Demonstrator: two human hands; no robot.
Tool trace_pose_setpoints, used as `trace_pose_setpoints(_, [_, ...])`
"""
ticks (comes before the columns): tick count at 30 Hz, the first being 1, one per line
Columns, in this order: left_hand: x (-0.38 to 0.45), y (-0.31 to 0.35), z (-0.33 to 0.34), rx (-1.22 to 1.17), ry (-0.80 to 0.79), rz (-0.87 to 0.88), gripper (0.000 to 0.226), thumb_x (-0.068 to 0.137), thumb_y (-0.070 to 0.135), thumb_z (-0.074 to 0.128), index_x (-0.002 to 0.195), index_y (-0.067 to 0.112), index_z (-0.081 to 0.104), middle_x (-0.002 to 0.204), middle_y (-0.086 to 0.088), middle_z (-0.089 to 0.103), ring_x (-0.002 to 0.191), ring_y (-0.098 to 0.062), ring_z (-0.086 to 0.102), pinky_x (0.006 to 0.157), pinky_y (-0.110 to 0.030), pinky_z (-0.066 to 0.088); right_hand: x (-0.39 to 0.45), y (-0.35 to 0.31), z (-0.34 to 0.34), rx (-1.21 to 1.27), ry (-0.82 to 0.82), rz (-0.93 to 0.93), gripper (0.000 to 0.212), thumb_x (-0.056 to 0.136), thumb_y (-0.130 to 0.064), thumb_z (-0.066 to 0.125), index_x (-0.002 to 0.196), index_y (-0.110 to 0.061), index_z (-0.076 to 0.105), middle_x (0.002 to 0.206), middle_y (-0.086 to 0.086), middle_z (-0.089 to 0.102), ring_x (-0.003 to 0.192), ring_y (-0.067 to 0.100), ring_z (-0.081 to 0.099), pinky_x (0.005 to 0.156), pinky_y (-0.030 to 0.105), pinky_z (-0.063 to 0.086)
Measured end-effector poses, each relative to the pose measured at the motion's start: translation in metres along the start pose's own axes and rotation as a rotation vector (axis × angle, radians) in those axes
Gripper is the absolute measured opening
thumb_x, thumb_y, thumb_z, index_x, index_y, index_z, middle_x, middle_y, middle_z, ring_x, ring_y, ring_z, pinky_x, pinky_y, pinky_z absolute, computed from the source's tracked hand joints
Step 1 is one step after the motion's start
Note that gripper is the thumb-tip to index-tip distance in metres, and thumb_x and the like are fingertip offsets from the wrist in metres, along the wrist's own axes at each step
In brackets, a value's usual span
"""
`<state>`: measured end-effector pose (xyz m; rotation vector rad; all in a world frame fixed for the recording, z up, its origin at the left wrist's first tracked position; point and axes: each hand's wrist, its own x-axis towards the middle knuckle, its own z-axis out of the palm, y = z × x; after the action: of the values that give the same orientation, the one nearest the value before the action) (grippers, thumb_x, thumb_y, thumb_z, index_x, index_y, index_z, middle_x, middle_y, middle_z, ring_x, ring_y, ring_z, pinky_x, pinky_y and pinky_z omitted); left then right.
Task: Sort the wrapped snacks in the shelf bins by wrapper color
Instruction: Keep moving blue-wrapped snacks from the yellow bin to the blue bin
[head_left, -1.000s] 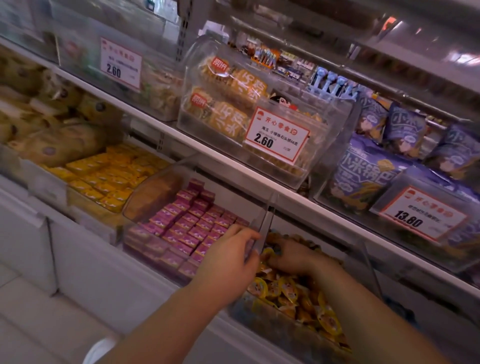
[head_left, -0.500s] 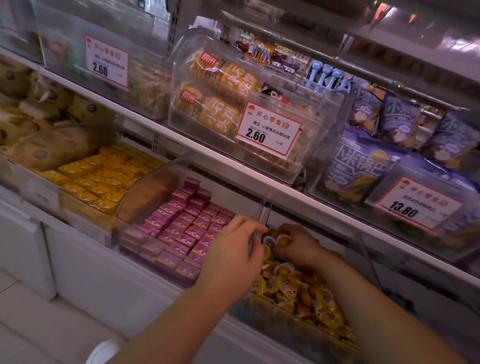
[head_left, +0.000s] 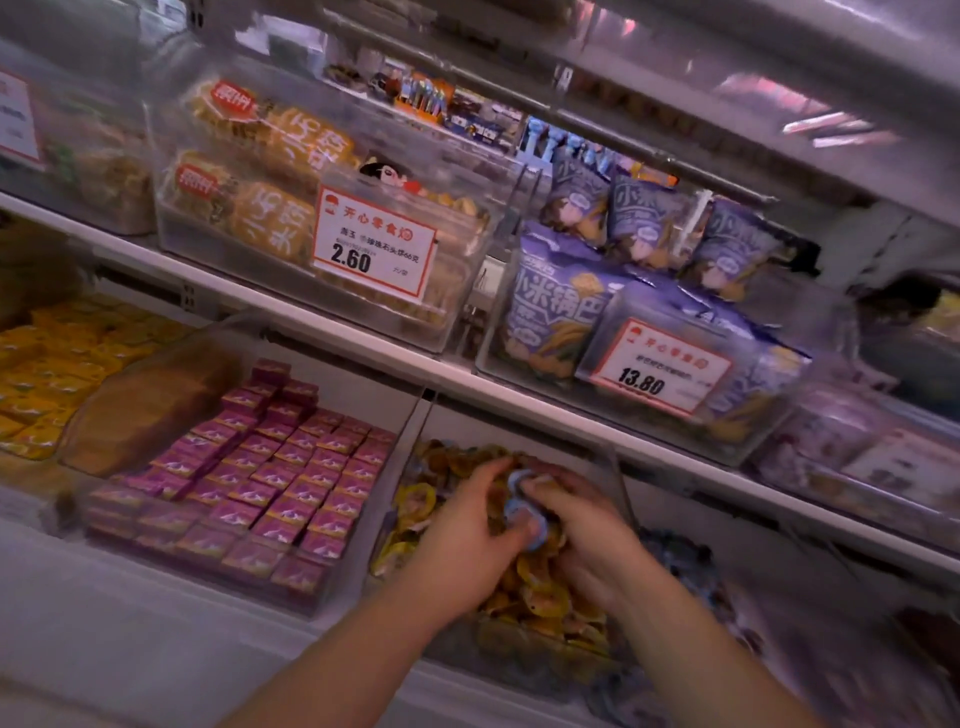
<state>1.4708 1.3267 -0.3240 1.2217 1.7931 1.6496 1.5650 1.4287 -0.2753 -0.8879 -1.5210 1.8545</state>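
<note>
Now mid-sort: both hands, left (head_left: 467, 525) and right (head_left: 582, 525), pinch blue snacks (head_left: 522, 512) over the yellow bin's (head_left: 613, 467) middle; next, probably carry them right to the blue bin (head_left: 691, 561).

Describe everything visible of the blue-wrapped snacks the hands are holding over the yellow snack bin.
The blue-wrapped snacks are small, roundish, pale-blue pieces with a glossy, plastic-looking wrapper; motion blur hides any print. At least two show, bunched together, one near the fingertips and one lower. The left hand and right hand both pinch them from either side, above the heap of yellow-wrapped snacks in the clear bin. Fingers cover most of them.
</note>
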Motion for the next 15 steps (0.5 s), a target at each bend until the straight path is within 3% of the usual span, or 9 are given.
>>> trace_pose_setpoints(3, [0.003, -0.005, 0.002, 0.391, 0.054, 0.097, 0.049, 0.085, 0.035, 0.068, 0.132, 0.036, 0.054, 0.122, 0.011, 0.054, 0.108, -0.010, 0.059, 0.092, -0.024, 0.047, -0.004, 0.001, -0.006, 0.185, -0.025, 0.122, 0.032, 0.090, -0.009, 0.060, 0.116, 0.010, 0.063, 0.118, 0.032, 0.064, 0.111, 0.042, 0.063, 0.103, 0.051, 0.048])
trace_pose_setpoints(5, [0.004, -0.006, 0.002, 0.393, 0.042, 0.122, 0.046, 0.082, 0.033, 0.069, 0.127, 0.036, 0.059, 0.120, 0.012, 0.058, 0.105, -0.009, 0.059, 0.088, -0.022, 0.046, -0.004, 0.001, -0.012, 0.265, -0.035, 0.154, 0.039, 0.089, -0.007, 0.055, 0.123, 0.011, 0.059, 0.124, 0.034, 0.059, 0.119, 0.046, 0.057, 0.109, 0.055, 0.041])
trace_pose_setpoints(8, [0.006, -0.009, -0.002, 0.360, 0.064, 0.139, 0.038, 0.085, 0.025, 0.065, 0.122, 0.032, 0.063, 0.118, 0.012, 0.065, 0.106, -0.007, 0.061, 0.090, -0.022, 0.047, -0.001, 0.005, -0.019, 0.121, 0.043, 0.030, 0.043, 0.078, 0.017, 0.050, 0.117, 0.006, 0.065, 0.117, 0.033, 0.064, 0.109, 0.045, 0.062, 0.102, 0.055, 0.047])
trace_pose_setpoints(11, [0.006, -0.012, -0.009, 0.377, 0.113, 0.101, 0.036, 0.090, 0.015, 0.060, 0.123, 0.030, 0.065, 0.118, 0.012, 0.068, 0.108, -0.006, 0.062, 0.092, -0.020, 0.048, -0.004, 0.013, -0.030, -0.242, 0.047, -0.150, 0.047, 0.082, 0.018, 0.053, 0.113, -0.012, 0.070, 0.116, 0.010, 0.072, 0.108, 0.024, 0.067, 0.092, 0.036, 0.055])
trace_pose_setpoints(13, [0.005, -0.013, -0.015, 0.431, 0.168, 0.111, 0.038, 0.090, 0.011, 0.059, 0.121, 0.030, 0.066, 0.113, 0.013, 0.069, 0.104, -0.005, 0.062, 0.085, -0.015, 0.044, -0.007, 0.022, -0.038, -0.373, 0.022, -0.242, 0.044, 0.088, 0.009, 0.057, 0.106, -0.028, 0.072, 0.111, -0.008, 0.073, 0.103, 0.005, 0.067, 0.081, 0.015, 0.052])
trace_pose_setpoints(15, [0.004, -0.011, -0.020, 0.451, 0.246, 0.127, 0.033, 0.090, 0.011, 0.061, 0.116, 0.031, 0.067, 0.106, 0.016, 0.069, 0.098, -0.003, 0.063, 0.081, -0.015, 0.044, -0.009, 0.027, -0.041, -0.460, 0.028, -0.343, 0.044, 0.090, 0.002, 0.059, 0.099, -0.040, 0.071, 0.104, -0.016, 0.072, 0.094, -0.007, 0.065, 0.075, 0.006, 0.047])
